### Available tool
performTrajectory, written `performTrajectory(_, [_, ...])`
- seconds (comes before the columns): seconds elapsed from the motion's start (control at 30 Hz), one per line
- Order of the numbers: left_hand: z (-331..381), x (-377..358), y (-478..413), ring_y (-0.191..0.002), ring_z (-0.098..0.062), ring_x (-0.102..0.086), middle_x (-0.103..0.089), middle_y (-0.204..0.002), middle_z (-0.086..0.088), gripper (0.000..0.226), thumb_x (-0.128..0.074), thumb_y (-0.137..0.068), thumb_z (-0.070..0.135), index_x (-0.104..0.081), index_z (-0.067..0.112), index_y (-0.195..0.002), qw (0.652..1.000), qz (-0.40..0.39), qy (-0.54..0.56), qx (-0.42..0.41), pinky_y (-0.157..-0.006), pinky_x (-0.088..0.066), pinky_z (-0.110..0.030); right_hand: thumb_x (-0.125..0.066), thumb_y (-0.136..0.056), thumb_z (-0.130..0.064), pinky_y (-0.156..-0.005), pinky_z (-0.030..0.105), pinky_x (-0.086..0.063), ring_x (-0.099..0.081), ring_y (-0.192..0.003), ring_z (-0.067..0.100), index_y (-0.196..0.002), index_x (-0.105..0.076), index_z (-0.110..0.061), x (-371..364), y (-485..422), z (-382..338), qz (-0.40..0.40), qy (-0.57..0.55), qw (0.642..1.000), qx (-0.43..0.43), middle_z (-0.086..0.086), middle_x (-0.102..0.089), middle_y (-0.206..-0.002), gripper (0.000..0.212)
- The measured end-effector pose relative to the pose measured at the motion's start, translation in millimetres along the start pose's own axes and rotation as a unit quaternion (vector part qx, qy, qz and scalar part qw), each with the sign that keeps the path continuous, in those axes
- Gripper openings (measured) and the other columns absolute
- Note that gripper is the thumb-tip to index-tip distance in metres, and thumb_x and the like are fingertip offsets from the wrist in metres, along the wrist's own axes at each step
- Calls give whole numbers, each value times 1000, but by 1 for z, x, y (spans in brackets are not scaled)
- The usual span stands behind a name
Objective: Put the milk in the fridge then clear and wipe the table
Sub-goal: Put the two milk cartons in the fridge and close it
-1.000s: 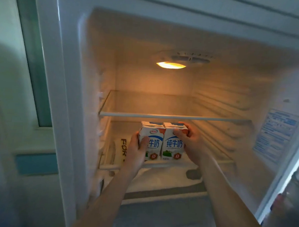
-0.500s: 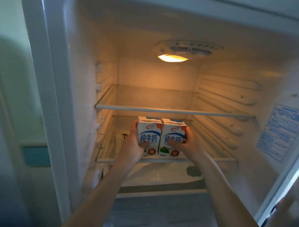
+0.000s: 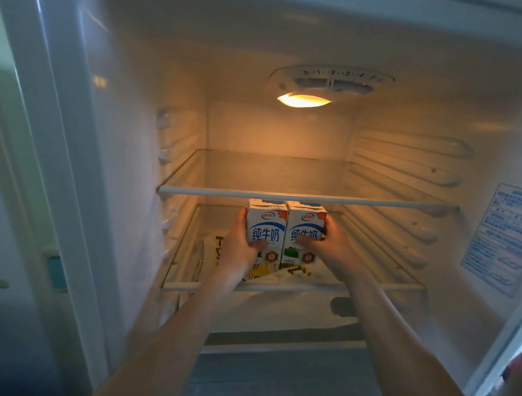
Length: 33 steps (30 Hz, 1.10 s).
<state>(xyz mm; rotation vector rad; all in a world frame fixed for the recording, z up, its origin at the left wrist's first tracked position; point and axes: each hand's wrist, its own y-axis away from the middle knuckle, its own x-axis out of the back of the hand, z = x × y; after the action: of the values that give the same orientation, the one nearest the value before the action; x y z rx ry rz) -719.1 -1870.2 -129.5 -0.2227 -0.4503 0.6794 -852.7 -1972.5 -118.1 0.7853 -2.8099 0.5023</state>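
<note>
You have both hands deep inside the fridge [image 3: 130, 138], and the milk sits between them: the left carton [image 3: 266, 225] and the right carton [image 3: 305, 225] stand upright, side walls touching, printed faces toward you. Your left hand [image 3: 238, 247] grips the outer side of the left carton with the thumb laid across its front. Your right hand [image 3: 329, 245] does the same on the right carton, its fingers [image 3: 328, 224] curled round the far edge. Each hand is closed on its own carton, and the two together squeeze the pair into one block.

What matters for the set-down is height. The long axis of both cartons runs straight up, and their tops sit just under the front rim of the upper shelf [image 3: 307, 197]. Their bases are over the lower shelf [image 3: 384, 288]. A printed bag [image 3: 209, 255] lies on that shelf, to the left and under the cartons. From this angle you cannot tell whether the bases already rest on the bag or hang just above it; they seem very close.

As I judge it, the move left is downward only, and neither hand is nearer than the other. A soft bag underneath could tip the cartons, so you may want to feel that they stand firm before you loosen your grip.
</note>
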Motion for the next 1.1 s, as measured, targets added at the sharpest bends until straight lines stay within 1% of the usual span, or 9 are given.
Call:
performTrajectory(0.07, [-2, -3, -8, -122, -22, -51, -56, -127, -4, 62, -63, -82, 5, -33, 20, -135, 1000, -2, 12, 0, -97, -48, -43, -68, -76, -4, -64, 21, -53, -62, -93, 14, -118, -47, -13, 1, -9, 1, -5, -4, 1000, -7, -2, -62, -102, 47])
performTrajectory(0.13, [-3, -6, -16, -122, -22, -50, -55, -128, -4, 61, -62, -82, 3, -34, 19, -134, 1000, -3, 17, 3, -97, -48, -44, -67, -77, -4, -64, 21, -51, -61, -97, 19, -117, -47, -12, 1, -17, 0, -9, 0, 1000, -18, 0, -61, -104, 45])
performTrajectory(0.3, [-4, -12, -32, -122, -20, -50, -55, -128, -5, 57, -60, -82, 0, -37, 15, -132, 1000, 3, 23, 13, -95, -47, -35, -66, -78, -4, -62, 21, -51, -59, -99, 18, -117, -47, -11, 2, -34, 2, -4, 17, 999, -33, 2, -61, -108, 44])
performTrajectory(0.53, [-8, -22, -49, -120, -23, -52, -56, -125, -8, 47, -60, -84, 3, -41, 12, -126, 999, 17, 21, 36, -95, -50, -39, -65, -80, -6, -64, 21, -50, -58, -97, 17, -117, -47, -8, 4, -53, 6, -2, 17, 998, -63, 8, -61, -114, 41])
performTrajectory(0.67, [-11, -25, -55, -117, -22, -53, -56, -122, -8, 41, -59, -85, 4, -42, 10, -122, 998, 21, 28, 44, -90, -50, -34, -64, -81, -6, -69, 24, -51, -58, -97, 18, -116, -48, -8, 4, -60, 10, -3, -3, 997, -73, 11, -61, -116, 38])
performTrajectory(0.73, [-13, -26, -56, -116, -22, -54, -56, -122, -7, 40, -59, -85, 5, -42, 10, -122, 998, 19, 34, 46, -88, -50, -32, -63, -81, -6, -75, 29, -51, -58, -100, 20, -116, -47, -8, 4, -61, 12, -2, -7, 997, -76, 11, -60, -117, 38])
performTrajectory(0.83, [-13, -24, -58, -116, -21, -54, -57, -122, -7, 41, -59, -85, 5, -41, 11, -122, 998, 14, 35, 44, -89, -51, -33, -62, -82, -6, -81, 34, -51, -57, -106, 23, -120, -44, -7, 4, -63, 13, -4, -9, 997, -81, 12, -59, -120, 42])
performTrajectory(0.97, [-12, -24, -58, -117, -22, -54, -56, -123, -8, 44, -60, -85, 5, -40, 11, -123, 999, 12, 17, 46, -91, -50, -34, -63, -81, -6, -79, 32, -50, -57, -103, 20, -119, -44, -6, 4, -65, 12, -1, 23, 996, -84, 11, -58, -120, 43])
performTrajectory(1.1, [-10, -23, -59, -117, -22, -53, -56, -123, -8, 48, -63, -81, 2, -40, 12, -122, 999, 7, 5, 54, -93, -50, -36, -65, -78, -2, -87, 38, -52, -57, -111, 26, -117, -46, -5, 2, -65, 14, 26, 49, 995, -80, 13, -58, -120, 43])
